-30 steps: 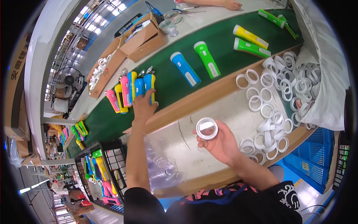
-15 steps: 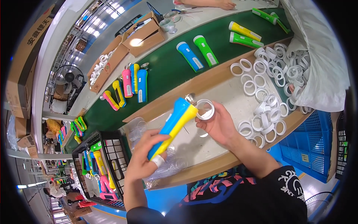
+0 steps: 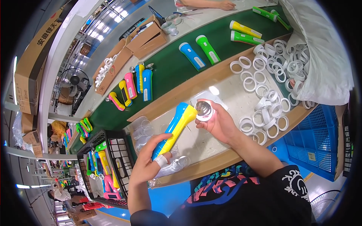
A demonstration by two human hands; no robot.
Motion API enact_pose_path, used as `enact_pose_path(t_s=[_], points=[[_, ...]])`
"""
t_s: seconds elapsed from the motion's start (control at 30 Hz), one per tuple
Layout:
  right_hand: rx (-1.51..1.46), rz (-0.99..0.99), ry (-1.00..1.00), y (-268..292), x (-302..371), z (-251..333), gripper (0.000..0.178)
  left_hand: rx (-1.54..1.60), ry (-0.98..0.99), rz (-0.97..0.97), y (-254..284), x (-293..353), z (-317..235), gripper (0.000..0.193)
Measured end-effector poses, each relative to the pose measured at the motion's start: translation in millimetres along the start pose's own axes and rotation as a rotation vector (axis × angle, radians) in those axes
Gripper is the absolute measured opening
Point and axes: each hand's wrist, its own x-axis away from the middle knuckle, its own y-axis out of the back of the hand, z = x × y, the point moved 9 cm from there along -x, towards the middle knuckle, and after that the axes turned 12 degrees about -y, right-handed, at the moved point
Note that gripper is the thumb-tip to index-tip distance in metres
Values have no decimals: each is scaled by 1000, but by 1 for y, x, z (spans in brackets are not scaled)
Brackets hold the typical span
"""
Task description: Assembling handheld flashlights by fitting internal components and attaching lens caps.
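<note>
While within left fingers [image 3: 158,139], blue-yellow flashlight [image 3: 178,125] near right fingers [image 3: 205,126].

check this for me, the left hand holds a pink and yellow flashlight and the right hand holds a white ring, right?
Not quite: in the head view, the flashlight in the left hand is blue and yellow; the right hand does hold a white ring.

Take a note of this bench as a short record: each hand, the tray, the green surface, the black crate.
Left hand: holding a blue and yellow flashlight, wide end toward the other hand
Right hand: holding a white ring at that end; contact unclear
Tray: loose white rings at right, clear discs at left
Green surface: assorted flashlights
Black crate: more flashlights
</note>
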Motion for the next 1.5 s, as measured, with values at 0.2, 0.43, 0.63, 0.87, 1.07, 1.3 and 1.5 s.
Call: enact_pose_path(t_s=[0.2,0.43,0.63,0.87,1.07,1.3,1.5], points=[[142,23,9,-5,3,-2,41,-551,-175,98,-5,-11,-40,52],[397,-51,60,-14,12,-4,42,-1158,-441,221,-38,-8,-38,65],[1247,92,730,-100,73,26,56,348,32,45,-20,11,31,59],[602,-348,-34,4,16,9,54,-1140,-557,143,-57,-14,-14,67],[1058,-123,237,-48,38,30,53,-420,-367,9,-27,0,9,63],[1024,-291,360,-14,15,43,39,-543,-425,-19,-49,-18,13,54],[824,-186,160,-21,22,39,42,-191,-122,-270,-54,-1,51,56]])
